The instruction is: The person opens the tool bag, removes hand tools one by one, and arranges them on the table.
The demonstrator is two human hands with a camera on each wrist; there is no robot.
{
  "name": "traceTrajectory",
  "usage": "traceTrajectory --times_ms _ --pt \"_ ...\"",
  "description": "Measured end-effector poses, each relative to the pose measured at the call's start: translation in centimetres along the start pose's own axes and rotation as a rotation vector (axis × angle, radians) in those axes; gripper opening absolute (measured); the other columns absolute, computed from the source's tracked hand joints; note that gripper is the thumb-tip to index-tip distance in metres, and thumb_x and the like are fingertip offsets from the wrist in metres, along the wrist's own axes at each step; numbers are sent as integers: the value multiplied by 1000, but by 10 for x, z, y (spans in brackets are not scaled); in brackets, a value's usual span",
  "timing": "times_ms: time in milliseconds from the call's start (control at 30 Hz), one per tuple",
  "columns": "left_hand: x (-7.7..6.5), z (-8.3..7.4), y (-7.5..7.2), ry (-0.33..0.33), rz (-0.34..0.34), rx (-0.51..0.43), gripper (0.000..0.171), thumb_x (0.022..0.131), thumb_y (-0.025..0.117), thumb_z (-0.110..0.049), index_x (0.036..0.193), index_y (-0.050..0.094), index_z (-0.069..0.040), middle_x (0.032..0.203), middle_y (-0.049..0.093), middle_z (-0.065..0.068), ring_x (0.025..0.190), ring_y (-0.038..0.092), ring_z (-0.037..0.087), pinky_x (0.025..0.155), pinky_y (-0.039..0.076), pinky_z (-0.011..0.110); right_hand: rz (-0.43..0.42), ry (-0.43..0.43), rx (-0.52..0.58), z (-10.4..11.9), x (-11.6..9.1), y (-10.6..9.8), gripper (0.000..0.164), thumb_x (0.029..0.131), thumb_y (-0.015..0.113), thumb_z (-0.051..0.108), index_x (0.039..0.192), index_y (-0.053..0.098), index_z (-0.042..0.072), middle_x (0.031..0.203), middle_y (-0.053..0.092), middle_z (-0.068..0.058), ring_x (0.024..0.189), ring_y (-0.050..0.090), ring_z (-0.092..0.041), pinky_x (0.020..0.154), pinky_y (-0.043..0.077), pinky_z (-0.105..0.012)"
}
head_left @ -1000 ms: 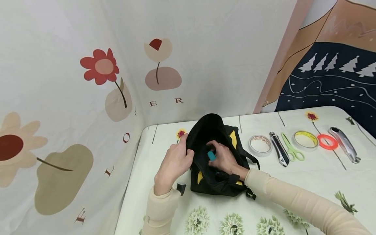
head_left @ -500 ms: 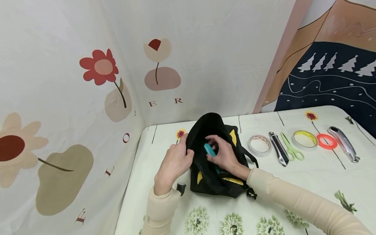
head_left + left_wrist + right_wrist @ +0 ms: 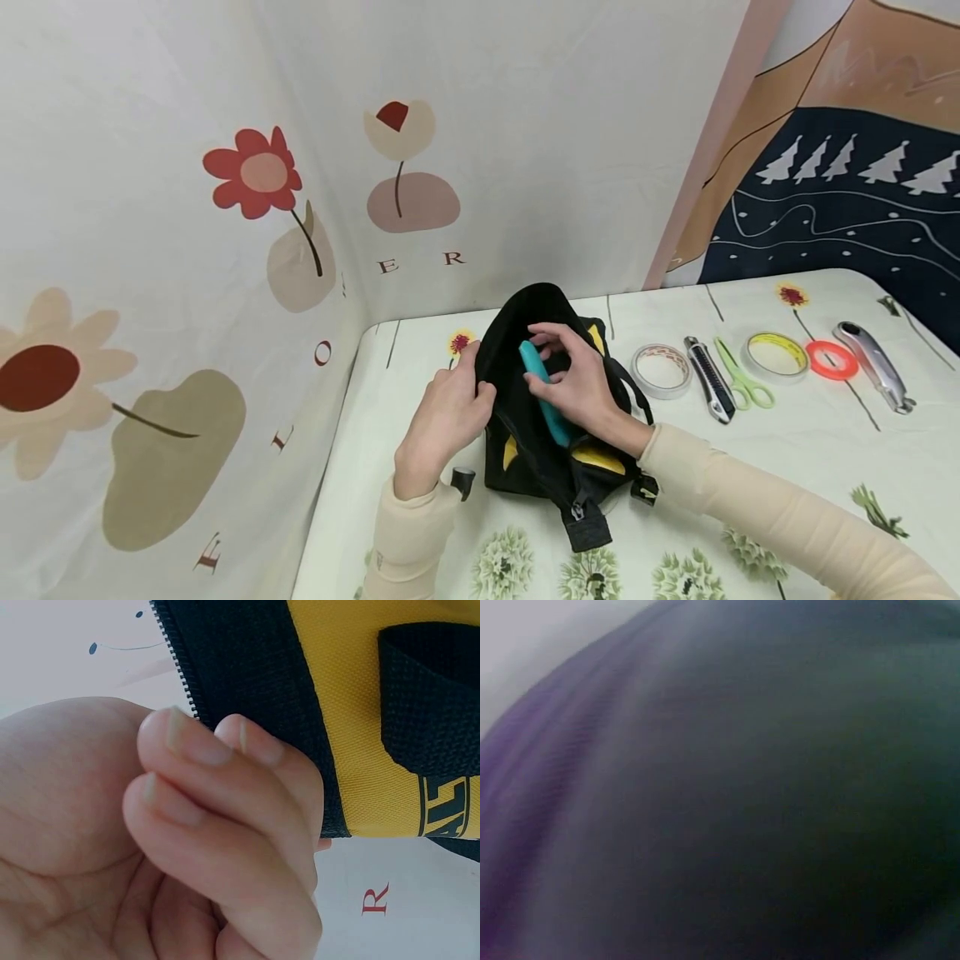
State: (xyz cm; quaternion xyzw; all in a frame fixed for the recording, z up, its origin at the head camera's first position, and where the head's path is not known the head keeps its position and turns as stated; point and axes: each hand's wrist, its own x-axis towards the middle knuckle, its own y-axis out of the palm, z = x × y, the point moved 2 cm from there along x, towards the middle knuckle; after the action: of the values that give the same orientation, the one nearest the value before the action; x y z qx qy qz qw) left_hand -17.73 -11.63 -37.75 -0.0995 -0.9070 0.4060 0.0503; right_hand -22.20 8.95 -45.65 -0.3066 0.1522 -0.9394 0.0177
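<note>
A black and yellow zip bag (image 3: 495,462) stands on the table with its mouth open. My left hand (image 3: 448,408) grips the left edge of that mouth; in the left wrist view its curled fingers (image 3: 225,817) lie beside the zip and the bag's yellow side (image 3: 360,735). At the opening my right hand (image 3: 577,379) holds a long, rounded teal object (image 3: 534,360) between thumb and fingers. The teal object slants, with its lower end inside the bag; its kind cannot be told. Only dark blur fills the right wrist view.
Right of the bag lie a clear tape roll (image 3: 662,369), a black-and-silver utility knife (image 3: 709,379), green scissors (image 3: 742,379), a yellow tape roll (image 3: 777,354), an orange ring (image 3: 832,360) and a silver-grey tool (image 3: 874,367). A printed curtain (image 3: 525,150) hangs behind the table.
My right hand has risen within the bag's mouth, and more of the teal object now shows. A zip-end tab of the bag has flopped toward the front. My left hand has kept its place.
</note>
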Motion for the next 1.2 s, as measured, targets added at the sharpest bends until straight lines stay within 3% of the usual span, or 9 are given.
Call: traceTrajectory --times_ms 200,467,633,733,967,1200 --pt "0 1 0 -3 -2 -2 64 107 53 -7 168 38 4 55 40 0 41 36 15 47 35 31 -56 -16 87 20 8 -9 66 87 85 -9 148 63 4 133 69 -19 107 66 -29 71 64 -25" --pt "0 1 1 7 -3 -7 64 107 53 -6 168 38 4 55 38 -1 42 32 15 47 31 30 -123 -23 169 34 20 -26 66 89 82 -13 149 58 -2 136 66 -22 108 63 -15 74 63 -21" --pt "-1 1 1 7 -3 -8 65 106 52 -6 168 38 4 55 36 -2 42 31 14 47 29 29 -159 -46 214 42 27 -42 66 87 80 -17 148 56 -8 135 64 -26 107 64 -15 72 64 -23" --pt "-1 1 0 9 -2 -12 65 105 51 -5 169 37 3 55 35 -3 42 29 13 46 27 28 -196 -72 221 43 29 -54 64 86 77 -20 146 55 -11 133 65 -22 105 65 -14 71 64 -23" --pt "-1 1 1 7 -2 -17 66 106 51 -5 169 37 3 54 35 -3 42 28 13 45 26 28 -257 -67 205 38 29 -78 63 85 76 -22 144 56 -12 129 68 3 104 66 -12 73 64 -22" --pt "-1 1 1 3 1 -23 66 105 51 -5 169 37 3 54 35 -3 42 28 13 45 25 28 -321 -48 184 31 30 -111 62 85 74 -24 143 58 -11 124 70 1 102 67 -12 74 63 -22"
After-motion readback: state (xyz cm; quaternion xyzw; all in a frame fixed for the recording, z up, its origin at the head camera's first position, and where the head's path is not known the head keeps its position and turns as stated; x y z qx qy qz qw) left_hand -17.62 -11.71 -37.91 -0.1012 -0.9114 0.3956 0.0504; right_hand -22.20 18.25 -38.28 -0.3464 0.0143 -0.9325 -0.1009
